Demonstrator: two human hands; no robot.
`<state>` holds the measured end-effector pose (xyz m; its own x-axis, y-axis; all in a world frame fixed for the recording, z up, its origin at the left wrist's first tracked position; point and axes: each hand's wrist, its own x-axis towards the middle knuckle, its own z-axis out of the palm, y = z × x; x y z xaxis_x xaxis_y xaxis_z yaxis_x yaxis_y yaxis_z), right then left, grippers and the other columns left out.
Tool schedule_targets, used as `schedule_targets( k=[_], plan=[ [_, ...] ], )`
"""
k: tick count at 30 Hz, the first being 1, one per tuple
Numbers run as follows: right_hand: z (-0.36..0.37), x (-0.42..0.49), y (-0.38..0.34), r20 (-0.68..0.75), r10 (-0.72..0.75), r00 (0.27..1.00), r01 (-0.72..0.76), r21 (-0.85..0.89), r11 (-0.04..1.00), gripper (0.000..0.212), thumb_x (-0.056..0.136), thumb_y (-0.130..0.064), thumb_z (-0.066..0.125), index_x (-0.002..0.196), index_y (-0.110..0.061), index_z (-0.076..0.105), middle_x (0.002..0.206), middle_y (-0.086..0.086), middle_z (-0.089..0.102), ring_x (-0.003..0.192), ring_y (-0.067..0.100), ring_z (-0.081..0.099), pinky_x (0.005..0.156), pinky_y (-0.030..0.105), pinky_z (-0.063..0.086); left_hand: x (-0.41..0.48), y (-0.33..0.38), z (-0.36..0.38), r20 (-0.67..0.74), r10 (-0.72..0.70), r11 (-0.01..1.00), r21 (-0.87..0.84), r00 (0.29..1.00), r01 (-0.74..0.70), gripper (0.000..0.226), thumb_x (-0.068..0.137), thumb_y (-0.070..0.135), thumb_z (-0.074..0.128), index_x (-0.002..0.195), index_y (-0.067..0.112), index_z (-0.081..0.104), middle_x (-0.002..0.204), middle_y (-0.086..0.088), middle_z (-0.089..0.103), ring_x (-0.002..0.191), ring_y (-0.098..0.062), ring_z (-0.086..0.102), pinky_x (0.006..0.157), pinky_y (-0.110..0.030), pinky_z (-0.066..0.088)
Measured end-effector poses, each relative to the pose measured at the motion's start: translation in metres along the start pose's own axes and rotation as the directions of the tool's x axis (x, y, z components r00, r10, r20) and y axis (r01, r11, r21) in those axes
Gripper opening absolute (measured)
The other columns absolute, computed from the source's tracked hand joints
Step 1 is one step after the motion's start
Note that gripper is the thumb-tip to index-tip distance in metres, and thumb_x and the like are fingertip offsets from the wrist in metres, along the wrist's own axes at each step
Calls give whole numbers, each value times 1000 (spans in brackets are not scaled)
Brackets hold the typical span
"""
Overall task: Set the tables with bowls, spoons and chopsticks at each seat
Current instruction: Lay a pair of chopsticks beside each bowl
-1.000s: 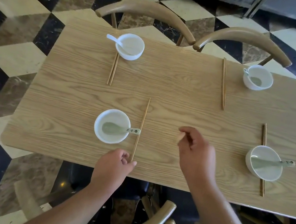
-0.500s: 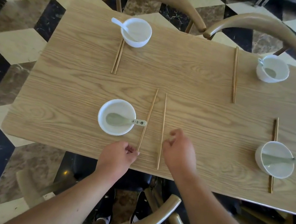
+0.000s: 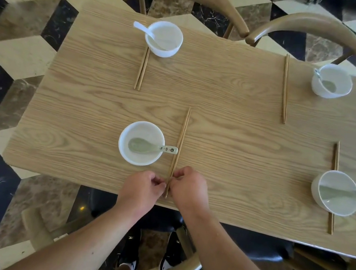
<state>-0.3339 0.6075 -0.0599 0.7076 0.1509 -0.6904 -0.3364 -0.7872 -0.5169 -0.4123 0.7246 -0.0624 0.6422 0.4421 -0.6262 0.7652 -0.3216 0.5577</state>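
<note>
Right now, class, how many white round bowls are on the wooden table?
4 white round bowls: far-left bowl, far-right bowl, near-left bowl, near-right bowl. Each is at its own seat. None appears hidden.

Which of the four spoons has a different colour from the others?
The spoon in the far left bowl: it is plain white, and its handle sticks out leftward. The other three are pale green.
</note>
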Motion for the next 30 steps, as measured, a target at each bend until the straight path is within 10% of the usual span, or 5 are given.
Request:
schedule_targets(
  k=[30],
  plan=[
    [-3,2,11,7,32,999,-32,3,999,8,94,-20,65,87,-21,68,78,4,79,76,26,78,77,50,67,3,-2,-1,40,-32,997,-68,999,34,11,92,37,79,84,30,76,73,10,79,70,-9,77,78,-43,66]
  ],
)
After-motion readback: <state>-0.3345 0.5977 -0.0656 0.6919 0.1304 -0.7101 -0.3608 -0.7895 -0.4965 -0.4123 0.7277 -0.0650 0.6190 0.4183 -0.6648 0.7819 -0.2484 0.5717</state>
